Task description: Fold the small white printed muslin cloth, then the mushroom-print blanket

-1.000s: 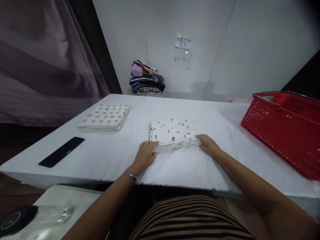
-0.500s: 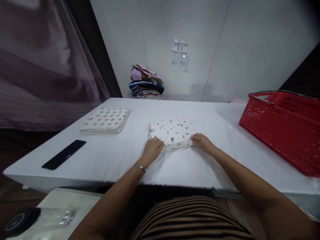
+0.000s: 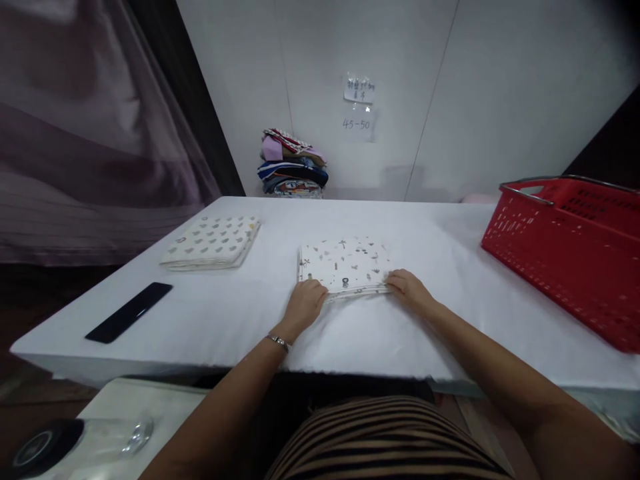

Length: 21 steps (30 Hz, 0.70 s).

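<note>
A white cloth (image 3: 345, 261) with small dark prints lies folded into a rectangle in the middle of the table. My left hand (image 3: 306, 301) grips its near left corner, thumb and fingers closed on the folded edge. At the near right corner, my right hand (image 3: 404, 287) pinches the same edge. The layers along the near side are stacked together between my hands. A second folded cloth (image 3: 213, 241), cream with grey leaf-like shapes, rests flat to the left, apart from my hands.
A dark flat phone-like slab (image 3: 129, 312) lies at the table's left. The red plastic basket (image 3: 565, 260) stands on the right. Behind the white table (image 3: 240, 333) is a pile of folded fabrics (image 3: 293, 167) by the wall. A clear bottle (image 3: 107, 437) lies lower left.
The near edge of the printed cloth looks flatter, its layers closer together. Both hands keep their hold at the corners, with only slight movement.
</note>
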Motion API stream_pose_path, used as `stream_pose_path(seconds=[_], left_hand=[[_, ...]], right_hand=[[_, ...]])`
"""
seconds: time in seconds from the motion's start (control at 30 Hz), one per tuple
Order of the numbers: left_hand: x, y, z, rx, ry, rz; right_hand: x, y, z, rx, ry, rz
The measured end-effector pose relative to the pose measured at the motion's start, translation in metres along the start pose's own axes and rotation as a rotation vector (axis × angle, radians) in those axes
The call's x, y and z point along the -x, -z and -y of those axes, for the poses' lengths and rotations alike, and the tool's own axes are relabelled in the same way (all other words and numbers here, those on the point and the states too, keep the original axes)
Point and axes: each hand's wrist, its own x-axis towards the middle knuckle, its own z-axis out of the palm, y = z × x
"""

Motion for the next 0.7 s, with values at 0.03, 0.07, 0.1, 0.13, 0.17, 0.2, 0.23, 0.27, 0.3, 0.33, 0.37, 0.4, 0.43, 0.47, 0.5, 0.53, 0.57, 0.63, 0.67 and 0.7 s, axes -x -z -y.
stream_pose_path(seconds=[0.03, 0.07, 0.1, 0.13, 0.17, 0.2, 0.23, 0.27, 0.3, 0.33, 0.37, 0.4, 0.43, 0.47, 0.5, 0.53, 0.57, 0.63, 0.67, 0.7], left_hand=[[0.001, -0.001, 0.001, 0.011, 0.000, 0.006], [0.001, -0.002, 0.002, 0.022, 0.004, 0.011], [0.001, -0.003, 0.003, 0.032, 0.008, 0.014], [0.001, -0.004, 0.004, 0.040, 0.010, 0.018], [0.001, -0.004, 0.005, 0.047, 0.009, 0.020], [0.000, -0.004, 0.006, 0.049, 0.005, 0.021], [-0.001, -0.005, 0.006, 0.047, 0.001, 0.020], [-0.001, -0.005, 0.007, 0.043, -0.003, 0.016], [-0.001, -0.004, 0.006, 0.040, -0.004, 0.007], [-0.002, -0.004, 0.006, 0.042, -0.005, -0.004], [-0.002, -0.004, 0.004, 0.047, -0.004, -0.017], [-0.002, -0.004, 0.003, 0.054, 0.000, -0.032], [-0.002, -0.003, 0.002, 0.062, 0.004, -0.048], [-0.002, -0.003, 0.000, 0.066, 0.008, -0.061], [-0.002, -0.002, -0.001, 0.068, 0.010, -0.070], [-0.002, -0.002, -0.003, 0.066, 0.010, -0.076], [-0.002, -0.002, -0.004, 0.061, 0.008, -0.077], [-0.001, -0.001, -0.005, 0.037, 0.001, -0.077], [0.000, -0.001, -0.004, 0.016, -0.006, -0.077], [0.001, -0.002, -0.004, -0.011, -0.019, -0.075]], right_hand=[[0.001, 0.000, -0.001, -0.012, 0.004, 0.010], [0.002, -0.001, -0.001, -0.023, 0.005, 0.014], [0.003, 0.000, -0.002, -0.034, 0.008, 0.022], [0.003, 0.000, -0.002, -0.045, 0.011, 0.032], [0.003, 0.001, -0.002, -0.054, 0.015, 0.039], [0.003, 0.002, -0.003, -0.060, 0.019, 0.041], [0.003, 0.002, -0.003, -0.063, 0.021, 0.040], [0.003, 0.002, -0.003, -0.063, 0.021, 0.038], [0.002, 0.002, -0.003, -0.062, 0.019, 0.040], [0.002, 0.002, -0.004, -0.060, 0.015, 0.044], [0.001, 0.002, -0.003, -0.056, 0.011, 0.053], [-0.001, 0.002, -0.003, -0.049, 0.005, 0.065], [-0.002, 0.003, -0.002, -0.037, 0.002, 0.080], [-0.004, 0.003, -0.002, -0.019, 0.000, 0.096], [-0.005, 0.004, -0.001, 0.005, -0.001, 0.110], [-0.007, 0.005, 0.000, 0.035, 0.000, 0.122], [-0.008, 0.006, 0.001, 0.066, 0.005, 0.129], [-0.008, 0.008, 0.001, 0.118, 0.018, 0.102], [-0.007, 0.008, 0.001, 0.134, 0.020, 0.071], [-0.006, 0.008, 0.000, 0.143, 0.020, 0.038]])
